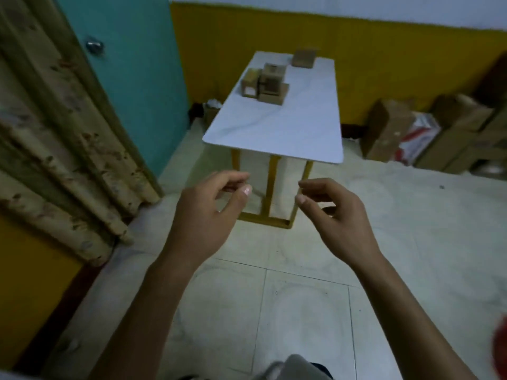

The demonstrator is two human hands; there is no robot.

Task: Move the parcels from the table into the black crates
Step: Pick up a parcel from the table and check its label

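Both empty: left hand (pixel 208 212) and right hand (pixel 332 212) are held out, fingers (pixel 233 178) loosely curled, well short of the table (pixel 279 133). The parcels (pixel 264 83) sit at its far end as an uneven stack, with one single box (pixel 303 58) behind. Risks: a careless grab could tip the stack off the near left edge, and the black crates aren't in view, so the carry path is unknown.

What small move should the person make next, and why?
Probably step forward along the white table and reach for the stacked parcels. The left hand and right hand hold nothing, fingers loosely curled, and hover short of the table's near edge, while the parcels sit toward its far end.
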